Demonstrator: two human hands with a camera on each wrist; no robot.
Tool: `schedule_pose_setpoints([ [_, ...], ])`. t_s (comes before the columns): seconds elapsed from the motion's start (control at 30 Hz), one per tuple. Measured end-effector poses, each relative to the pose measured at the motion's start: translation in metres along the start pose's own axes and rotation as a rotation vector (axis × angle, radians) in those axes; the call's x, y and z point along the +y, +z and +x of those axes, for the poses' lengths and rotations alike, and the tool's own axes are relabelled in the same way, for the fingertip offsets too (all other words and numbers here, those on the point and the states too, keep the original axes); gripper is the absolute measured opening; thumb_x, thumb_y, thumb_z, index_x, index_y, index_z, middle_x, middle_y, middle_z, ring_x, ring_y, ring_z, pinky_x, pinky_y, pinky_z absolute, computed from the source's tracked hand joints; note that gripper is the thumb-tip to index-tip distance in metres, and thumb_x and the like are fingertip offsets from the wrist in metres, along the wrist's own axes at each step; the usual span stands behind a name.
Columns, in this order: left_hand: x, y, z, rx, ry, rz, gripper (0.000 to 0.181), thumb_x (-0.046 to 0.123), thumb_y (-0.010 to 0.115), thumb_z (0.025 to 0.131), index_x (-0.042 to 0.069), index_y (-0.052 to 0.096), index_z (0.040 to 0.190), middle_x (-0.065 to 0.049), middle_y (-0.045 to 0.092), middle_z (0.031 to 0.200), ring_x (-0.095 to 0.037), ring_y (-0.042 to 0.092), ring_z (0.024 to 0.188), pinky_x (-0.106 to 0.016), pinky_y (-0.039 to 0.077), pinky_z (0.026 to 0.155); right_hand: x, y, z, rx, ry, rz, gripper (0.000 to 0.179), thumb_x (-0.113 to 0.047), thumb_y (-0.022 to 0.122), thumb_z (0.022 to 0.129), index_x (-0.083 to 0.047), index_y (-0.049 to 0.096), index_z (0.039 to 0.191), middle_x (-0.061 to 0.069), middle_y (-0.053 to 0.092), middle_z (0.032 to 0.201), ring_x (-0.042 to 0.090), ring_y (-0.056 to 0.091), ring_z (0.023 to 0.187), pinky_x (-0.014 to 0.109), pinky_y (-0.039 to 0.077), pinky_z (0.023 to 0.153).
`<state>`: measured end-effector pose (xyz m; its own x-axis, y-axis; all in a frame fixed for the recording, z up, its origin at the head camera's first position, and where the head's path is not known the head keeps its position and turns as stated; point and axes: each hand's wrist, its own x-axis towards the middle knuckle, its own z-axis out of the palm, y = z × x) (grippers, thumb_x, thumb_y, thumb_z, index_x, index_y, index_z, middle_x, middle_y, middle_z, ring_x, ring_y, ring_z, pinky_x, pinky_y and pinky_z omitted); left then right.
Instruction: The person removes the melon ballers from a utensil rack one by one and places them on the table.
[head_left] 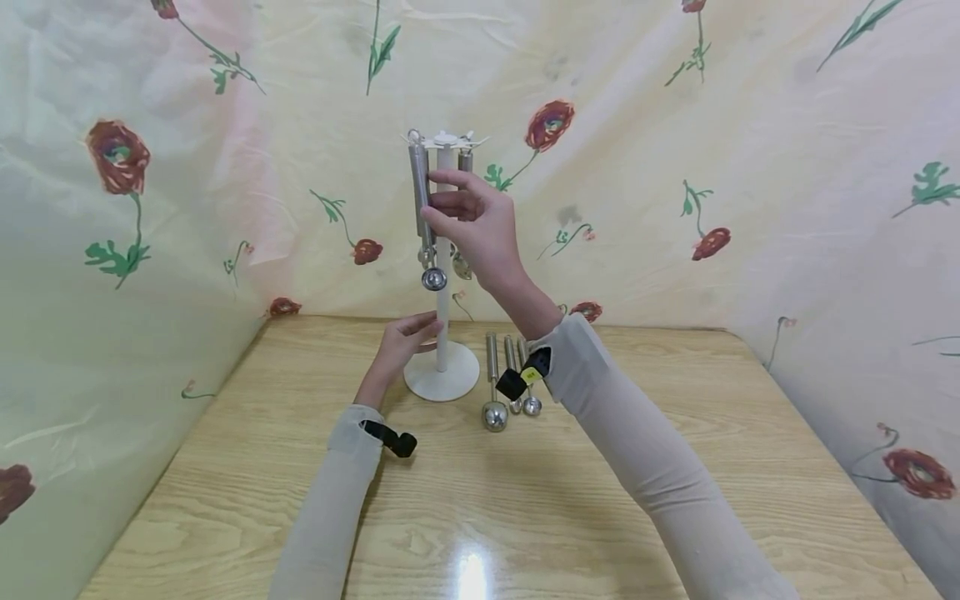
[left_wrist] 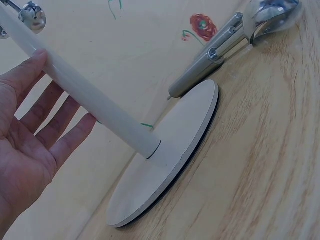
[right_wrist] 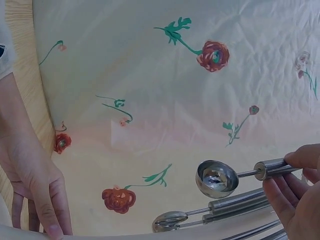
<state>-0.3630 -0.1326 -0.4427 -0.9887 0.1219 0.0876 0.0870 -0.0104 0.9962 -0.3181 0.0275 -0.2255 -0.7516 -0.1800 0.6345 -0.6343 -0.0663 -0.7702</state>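
Observation:
My right hand (head_left: 480, 225) pinches the steel handle of a small round-bowled scoop (right_wrist: 216, 179) between thumb and fingers. The scoop hangs upright, bowl down, beside the top of a white utensil stand (head_left: 442, 333); whether its end loop sits on a hook I cannot tell. Lower down, my left hand (head_left: 405, 337) holds the stand's pole from the left, thumb in front and fingers partly hidden behind it. Other steel utensils (right_wrist: 170, 220) hang from the stand close to the scoop.
Right of the stand's round base (left_wrist: 165, 165), several steel utensils lie on the wooden table (head_left: 600, 500), among them a large round-headed ladle (head_left: 495, 416) and a smaller scoop (head_left: 532, 406). A flower-printed cloth (head_left: 637, 167) rises behind and at both sides.

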Motion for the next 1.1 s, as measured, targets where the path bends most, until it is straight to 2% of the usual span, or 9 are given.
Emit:
schedule_pose_setpoints([
  [0.37,-0.002,-0.001,0.000,-0.008,0.012,0.003,0.044,0.024,0.067,0.101,0.003,0.061,0.139,-0.020,0.062,0.141,-0.034,0.062,0.128,-0.040,0.061,0.099,0.007,-0.013,-0.014,-0.031,0.040,-0.049,0.038,-0.001,0.075,0.091,-0.003,0.068,0.128,0.021,0.075,0.110,0.020,0.073,0.095,0.029,0.065,0.082],
  [0.6,-0.003,-0.001,0.001,-0.016,0.036,-0.005,0.042,0.022,0.066,0.101,0.002,0.061,0.138,-0.021,0.064,0.138,-0.028,0.066,0.121,-0.041,0.061,0.098,0.024,-0.033,-0.031,-0.039,0.089,-0.067,0.039,0.000,0.074,0.091,-0.003,0.067,0.129,0.023,0.074,0.111,0.018,0.074,0.095,0.027,0.065,0.078],
  [0.73,-0.003,0.000,0.001,-0.009,0.029,-0.013,0.040,0.020,0.067,0.101,0.002,0.063,0.137,-0.021,0.064,0.137,-0.028,0.067,0.120,-0.039,0.061,0.098,0.034,-0.049,-0.043,-0.029,0.126,-0.064,0.039,0.000,0.074,0.092,-0.001,0.066,0.129,0.025,0.074,0.111,0.014,0.074,0.091,0.027,0.065,0.077],
  [0.83,-0.002,0.000,0.001,-0.007,0.022,-0.018,0.040,0.020,0.067,0.100,0.003,0.063,0.136,-0.020,0.065,0.137,-0.029,0.066,0.121,-0.039,0.062,0.097,0.043,-0.063,-0.051,-0.005,0.164,-0.066,0.039,0.001,0.074,0.091,0.000,0.066,0.129,0.021,0.075,0.107,0.012,0.073,0.089,0.027,0.066,0.077],
  [1.03,-0.003,-0.002,0.002,-0.016,0.015,-0.021,0.042,0.022,0.068,0.100,0.003,0.063,0.137,-0.020,0.065,0.137,-0.030,0.066,0.122,-0.040,0.061,0.098,0.066,-0.093,-0.072,0.046,0.247,-0.104,0.041,-0.001,0.075,0.090,0.000,0.066,0.130,0.003,0.076,0.097,0.009,0.073,0.086,0.025,0.065,0.076],
  [1.1,-0.004,-0.002,0.002,-0.018,0.016,-0.022,0.041,0.022,0.068,0.100,0.003,0.063,0.137,-0.021,0.065,0.137,-0.029,0.066,0.121,-0.040,0.061,0.098,0.074,-0.104,-0.080,0.060,0.280,-0.124,0.042,-0.002,0.075,0.091,0.000,0.065,0.131,0.002,0.076,0.097,0.008,0.073,0.085,0.025,0.065,0.076],
])
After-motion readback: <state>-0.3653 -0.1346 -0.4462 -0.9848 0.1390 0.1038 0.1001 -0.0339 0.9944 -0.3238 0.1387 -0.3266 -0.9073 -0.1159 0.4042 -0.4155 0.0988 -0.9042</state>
